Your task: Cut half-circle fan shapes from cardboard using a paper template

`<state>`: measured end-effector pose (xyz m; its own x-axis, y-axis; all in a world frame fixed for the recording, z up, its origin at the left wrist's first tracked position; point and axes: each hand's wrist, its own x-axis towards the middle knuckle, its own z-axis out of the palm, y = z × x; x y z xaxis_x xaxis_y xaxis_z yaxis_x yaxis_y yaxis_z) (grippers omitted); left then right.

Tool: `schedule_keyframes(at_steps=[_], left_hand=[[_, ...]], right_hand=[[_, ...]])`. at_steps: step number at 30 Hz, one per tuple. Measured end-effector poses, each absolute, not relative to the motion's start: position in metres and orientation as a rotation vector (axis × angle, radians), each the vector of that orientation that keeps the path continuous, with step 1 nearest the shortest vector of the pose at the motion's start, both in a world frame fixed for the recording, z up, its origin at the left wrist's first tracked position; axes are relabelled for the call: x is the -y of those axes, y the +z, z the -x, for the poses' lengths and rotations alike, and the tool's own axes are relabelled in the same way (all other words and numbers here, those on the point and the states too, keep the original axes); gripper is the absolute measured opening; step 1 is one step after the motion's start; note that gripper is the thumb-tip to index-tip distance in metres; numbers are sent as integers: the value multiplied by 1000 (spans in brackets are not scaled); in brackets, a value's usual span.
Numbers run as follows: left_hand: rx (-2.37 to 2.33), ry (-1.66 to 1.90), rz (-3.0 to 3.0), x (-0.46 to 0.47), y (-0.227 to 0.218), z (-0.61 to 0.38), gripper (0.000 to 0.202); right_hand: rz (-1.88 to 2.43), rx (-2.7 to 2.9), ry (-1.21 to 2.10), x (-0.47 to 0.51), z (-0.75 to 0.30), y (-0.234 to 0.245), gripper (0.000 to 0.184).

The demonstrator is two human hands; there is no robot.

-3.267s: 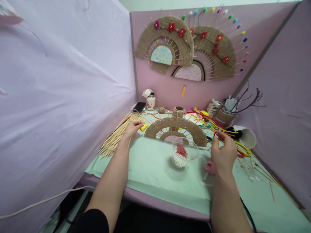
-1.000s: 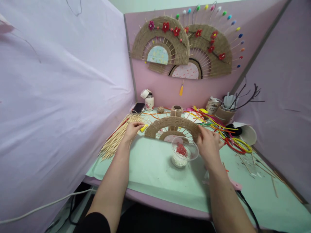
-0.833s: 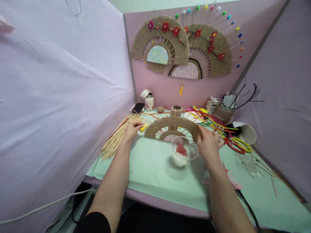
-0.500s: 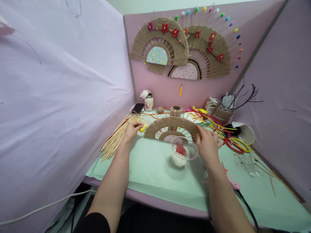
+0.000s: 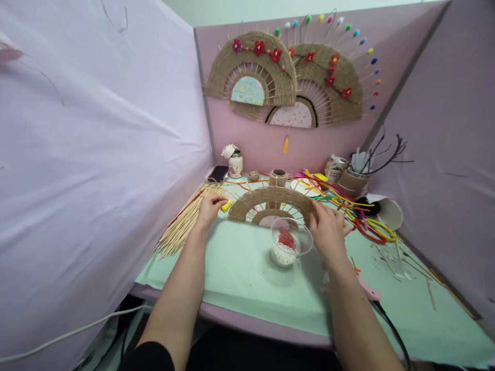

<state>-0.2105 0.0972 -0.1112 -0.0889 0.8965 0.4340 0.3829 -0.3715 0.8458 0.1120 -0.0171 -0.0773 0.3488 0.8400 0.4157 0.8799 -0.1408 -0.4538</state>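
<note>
A half-round twine-woven fan (image 5: 269,196) with thin stick ribs stands tilted on the green tablecloth. At its right end, my right hand (image 5: 328,226) is closed on the woven edge. My left hand (image 5: 210,208) is pinched by the fan's left end, next to a small yellow piece (image 5: 227,205); what lies between its fingertips is too small to make out. In front of the fan's right half sits a clear plastic cup (image 5: 284,256) of white beads with red ones on top, hiding part of the fan's lower edge.
Bundled bamboo sticks (image 5: 181,224) lie on the left. Twine spool (image 5: 277,178), phone (image 5: 218,173) and jar (image 5: 235,165) stand behind. Coloured pipe cleaners (image 5: 371,229) and a pot of twigs (image 5: 353,181) are right. A pink corded tool (image 5: 369,289) lies near my right forearm. Finished fans (image 5: 255,77) hang behind.
The whole view has shifted slightly to the left and down. Both hands keep their places at the fan's ends, and the fan and cup stay where they were.
</note>
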Motion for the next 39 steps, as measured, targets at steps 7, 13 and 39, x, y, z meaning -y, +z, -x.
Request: schedule_keyframes(at_steps=[7,13,39], left_hand=[[-1378,1467,-1782,-95,-108,210,9],[-1384,1472,-1804,-93,-105,209,8],[-1415,1413,-1673,-85,-99,207,15]], right_hand=[[1971,1489,-92,15,-112,-79,43],[1975,1498,-101,17,-112,-77,43],[1939,1488,-126,15,-113,-81,42]])
